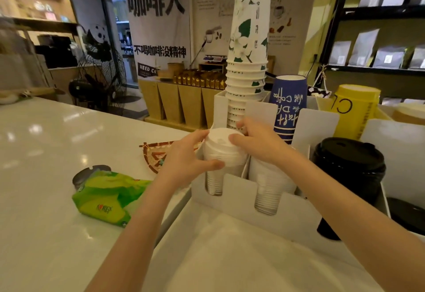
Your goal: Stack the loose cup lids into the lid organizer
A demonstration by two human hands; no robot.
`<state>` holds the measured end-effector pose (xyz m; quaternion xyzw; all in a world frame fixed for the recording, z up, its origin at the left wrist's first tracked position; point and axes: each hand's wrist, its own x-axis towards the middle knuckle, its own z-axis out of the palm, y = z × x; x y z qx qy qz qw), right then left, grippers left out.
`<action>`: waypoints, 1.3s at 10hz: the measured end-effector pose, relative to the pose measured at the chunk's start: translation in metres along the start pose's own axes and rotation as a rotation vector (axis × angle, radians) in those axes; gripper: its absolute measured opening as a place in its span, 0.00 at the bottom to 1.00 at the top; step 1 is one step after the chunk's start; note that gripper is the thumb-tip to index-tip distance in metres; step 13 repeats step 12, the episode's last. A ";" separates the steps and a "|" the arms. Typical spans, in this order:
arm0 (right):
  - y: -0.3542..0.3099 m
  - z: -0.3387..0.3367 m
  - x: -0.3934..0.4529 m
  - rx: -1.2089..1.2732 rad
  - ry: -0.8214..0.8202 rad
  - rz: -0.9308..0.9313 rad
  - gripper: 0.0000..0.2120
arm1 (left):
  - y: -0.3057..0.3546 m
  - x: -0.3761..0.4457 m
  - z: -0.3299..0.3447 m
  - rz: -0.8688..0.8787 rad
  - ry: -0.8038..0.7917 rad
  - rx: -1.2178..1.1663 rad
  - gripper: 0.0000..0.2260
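Note:
A stack of white cup lids (220,146) stands in the left front slot of the white lid organizer (239,195). My left hand (184,158) wraps the stack's left side, thumb across its front. My right hand (257,142) grips its right side, with fingers over the top lid. A second stack of white lids (266,188) fills the slot to the right, lower down. A stack of black lids (349,167) stands in the slot further right.
Behind the lids the organizer holds a tall stack of white floral paper cups (250,38), blue cups (287,105) and yellow cups (356,107). On the white counter (46,153) to the left lie a green wet-wipe pack (105,197) and a woven coaster (158,156).

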<state>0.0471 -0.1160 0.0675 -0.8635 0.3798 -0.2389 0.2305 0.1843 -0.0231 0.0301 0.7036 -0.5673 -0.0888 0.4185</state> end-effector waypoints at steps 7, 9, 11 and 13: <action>0.001 0.015 0.004 -0.553 -0.024 -0.123 0.18 | -0.005 0.003 0.007 0.019 -0.006 0.255 0.33; 0.002 0.016 0.006 -0.635 -0.050 -0.138 0.19 | -0.005 0.003 0.004 0.068 -0.115 0.435 0.38; -0.003 0.006 -0.004 -0.609 -0.118 -0.101 0.15 | -0.003 0.001 0.006 0.037 -0.225 0.576 0.43; -0.005 -0.014 -0.026 -0.348 -0.128 -0.087 0.13 | 0.007 -0.002 0.004 -0.010 -0.275 0.533 0.44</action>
